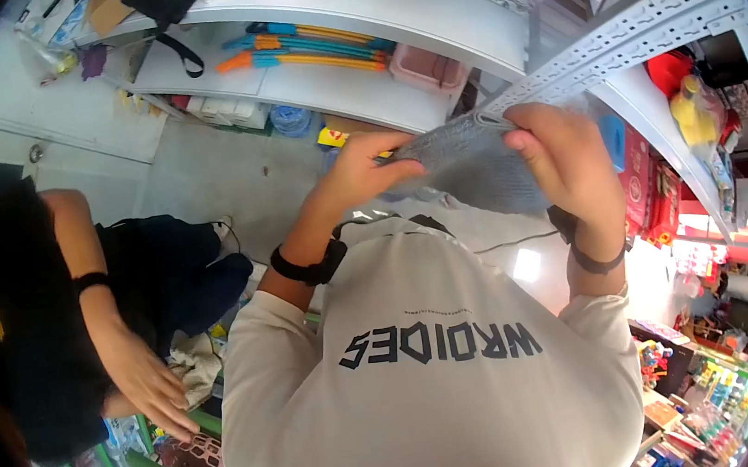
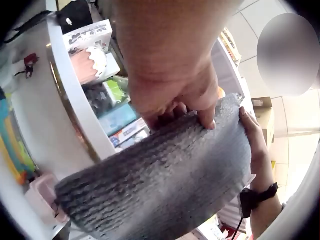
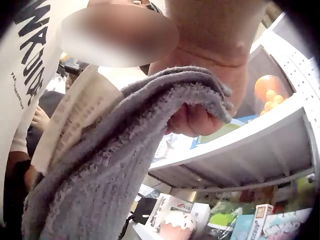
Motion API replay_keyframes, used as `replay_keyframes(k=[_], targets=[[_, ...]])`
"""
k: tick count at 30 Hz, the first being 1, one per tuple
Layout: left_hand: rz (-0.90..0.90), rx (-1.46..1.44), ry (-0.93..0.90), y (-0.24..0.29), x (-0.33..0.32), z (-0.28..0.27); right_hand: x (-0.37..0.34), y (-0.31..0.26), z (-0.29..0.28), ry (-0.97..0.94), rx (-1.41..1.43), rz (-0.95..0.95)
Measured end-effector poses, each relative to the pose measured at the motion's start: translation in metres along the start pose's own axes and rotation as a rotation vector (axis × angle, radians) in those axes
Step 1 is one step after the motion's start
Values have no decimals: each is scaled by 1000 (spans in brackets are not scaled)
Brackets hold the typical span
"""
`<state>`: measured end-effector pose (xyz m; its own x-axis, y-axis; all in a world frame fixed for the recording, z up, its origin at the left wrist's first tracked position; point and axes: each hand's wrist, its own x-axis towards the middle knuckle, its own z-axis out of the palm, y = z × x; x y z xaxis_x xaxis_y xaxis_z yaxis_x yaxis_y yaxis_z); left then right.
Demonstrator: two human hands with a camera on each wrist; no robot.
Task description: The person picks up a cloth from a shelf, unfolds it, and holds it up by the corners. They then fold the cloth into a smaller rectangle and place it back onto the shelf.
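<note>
My left hand [image 1: 353,175] and right hand [image 1: 570,158] both pinch the grey cloth [image 1: 488,173], fingers curled closed; for good control, I should hold both ends evenly.

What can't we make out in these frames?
- Left hand: some fingertips, left wrist view, behind the grey cloth.
- Right hand: some fingers, right wrist view, under the cloth's fold.
- Cloth's lower end: both wrist views, cut by bottom edge.
- Pale label: print blurred, right wrist view.
</note>
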<state>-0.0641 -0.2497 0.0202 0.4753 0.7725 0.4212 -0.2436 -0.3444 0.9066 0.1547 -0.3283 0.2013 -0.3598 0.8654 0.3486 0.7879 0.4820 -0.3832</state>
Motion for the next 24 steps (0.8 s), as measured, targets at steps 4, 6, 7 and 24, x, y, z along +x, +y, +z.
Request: replay_keyframes(k=[4,6,7,24], targets=[[-279,67,-178,-13,8,15,-9,9,-21,-46,-16,33],[-312,72,-198,-20,15,26,-15,16,-29,-28,-35,58],[-246,34,-202,-25,20,31,-17,20,-33,-3,-51,70],[-436,-148,-572,-119,126,7,21,49,-83,204,-187,461]])
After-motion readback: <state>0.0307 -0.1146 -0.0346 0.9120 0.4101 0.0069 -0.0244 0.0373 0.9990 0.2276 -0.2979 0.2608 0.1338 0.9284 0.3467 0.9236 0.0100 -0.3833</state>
